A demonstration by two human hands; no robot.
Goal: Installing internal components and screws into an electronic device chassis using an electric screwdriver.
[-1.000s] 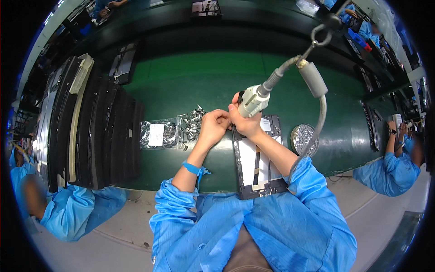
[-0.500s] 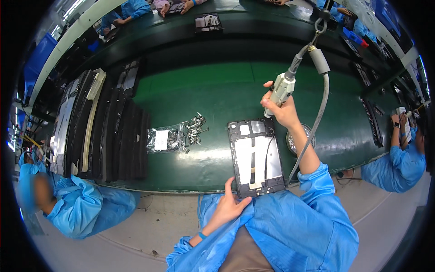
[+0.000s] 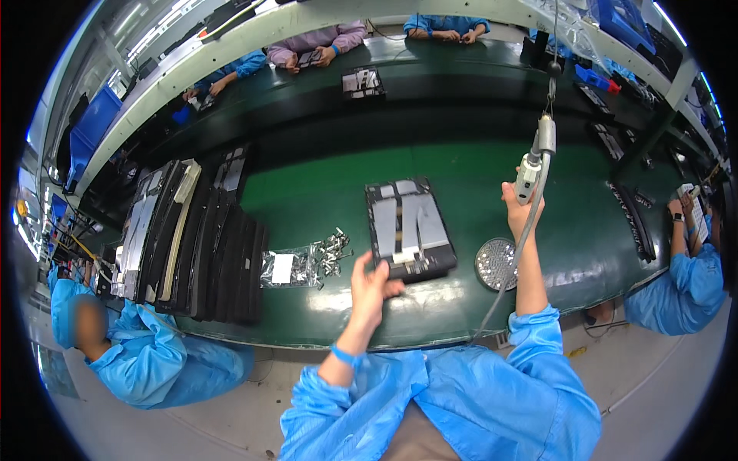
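Observation:
My left hand (image 3: pixel 370 293) grips the near left corner of an opened tablet chassis (image 3: pixel 415 223), thumb on top and fingers at its near edge. Its black frame surrounds grey panels and a dark central strip. To the right, my right hand (image 3: pixel 526 207) is wrapped round a pale corded electric screwdriver (image 3: pixel 528 175), held up away from the tablet. The tool's tip is hidden, and its grey cable (image 3: pixel 513 280) loops down past my forearm. Beside that forearm lies a round metal dish (image 3: pixel 494 263) with small bits in it.
Left of the tablet lie a clear bag (image 3: pixel 286 267) with a white label and a pile of small metal parts (image 3: pixel 332 252). A tall row of dark tablet parts (image 3: pixel 207 253) stands farther left. Another chassis (image 3: pixel 362 82) is at the back. Co-workers in blue sit at both sides.
The tablet has shifted away from my body and slightly left, with my left hand now gripping its corner. My right hand has carried the screwdriver rightward, off the tablet's far edge.

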